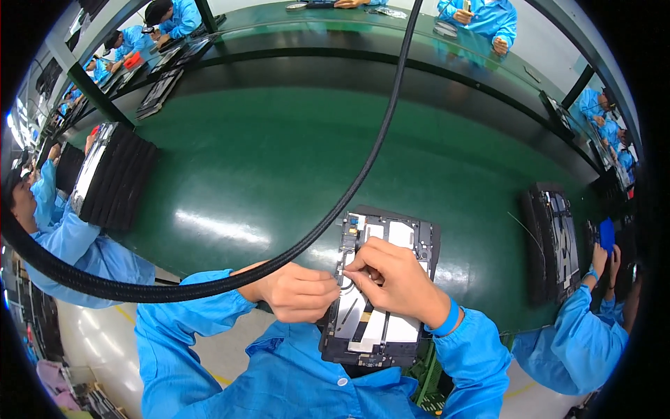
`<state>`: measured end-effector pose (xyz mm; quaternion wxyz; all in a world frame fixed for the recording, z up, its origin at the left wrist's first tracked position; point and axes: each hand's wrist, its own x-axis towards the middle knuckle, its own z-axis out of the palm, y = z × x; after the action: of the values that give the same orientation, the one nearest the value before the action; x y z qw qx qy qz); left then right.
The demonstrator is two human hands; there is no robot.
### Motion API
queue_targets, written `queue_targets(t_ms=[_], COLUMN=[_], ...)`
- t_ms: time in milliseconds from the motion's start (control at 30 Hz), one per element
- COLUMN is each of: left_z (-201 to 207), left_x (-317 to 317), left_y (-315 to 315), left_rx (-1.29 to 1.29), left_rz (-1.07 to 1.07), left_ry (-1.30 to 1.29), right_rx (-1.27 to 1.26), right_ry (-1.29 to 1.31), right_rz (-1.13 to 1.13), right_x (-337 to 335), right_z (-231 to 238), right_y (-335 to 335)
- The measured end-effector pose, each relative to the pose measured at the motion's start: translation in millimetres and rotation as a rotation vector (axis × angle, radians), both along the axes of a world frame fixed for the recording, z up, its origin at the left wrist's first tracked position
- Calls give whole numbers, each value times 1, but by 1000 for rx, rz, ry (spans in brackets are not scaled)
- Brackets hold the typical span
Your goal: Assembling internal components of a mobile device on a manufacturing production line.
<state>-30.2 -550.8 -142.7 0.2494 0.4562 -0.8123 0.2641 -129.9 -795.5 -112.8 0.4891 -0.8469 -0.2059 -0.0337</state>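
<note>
An opened tablet (366, 332), its inside showing white battery panels, dark circuit parts and flex strips, lies near the bench's front edge. At its left edge my left hand (301, 292) is closed, fingertips pressed together. My right hand (398, 276) reaches across the tablet, thumb and forefinger pinched close to the left fingertips. A short thin dark wire (347, 285) curves just below that pinch. Whatever sits between the fingers of either hand is too small to make out. Around my right wrist is a blue band (445, 318).
A thick black braided cable (363, 167) hangs in an arc across the view. On the green bench (244, 153), stacks of black trays (115, 174) and tablets (555, 241) stand left and right. Co-workers in blue sit at both sides; a raised shelf (314, 49) runs behind.
</note>
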Motion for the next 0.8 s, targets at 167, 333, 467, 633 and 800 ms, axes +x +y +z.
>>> queue_targets(t_ms=[167, 333, 467, 633, 800], left_z=[0, -2, -1, -1, 5], left_x=[0, 0, 1, 8, 12], left_y=[-1, -2, -3, -1, -2], left_rx=[20, 21, 54, 130, 126], left_rz=[18, -33, -49, -63, -68], left_ry=[21, 36, 112, 62, -46], right_rx=[-1, -14, -36, 31, 107], right_ry=[21, 133, 90, 193, 169], right_rz=[-3, 50, 236, 248, 159], right_x=[2, 14, 43, 46, 39], right_z=[3, 11, 9, 10, 7], right_y=[-1, -6, -15, -17, -20])
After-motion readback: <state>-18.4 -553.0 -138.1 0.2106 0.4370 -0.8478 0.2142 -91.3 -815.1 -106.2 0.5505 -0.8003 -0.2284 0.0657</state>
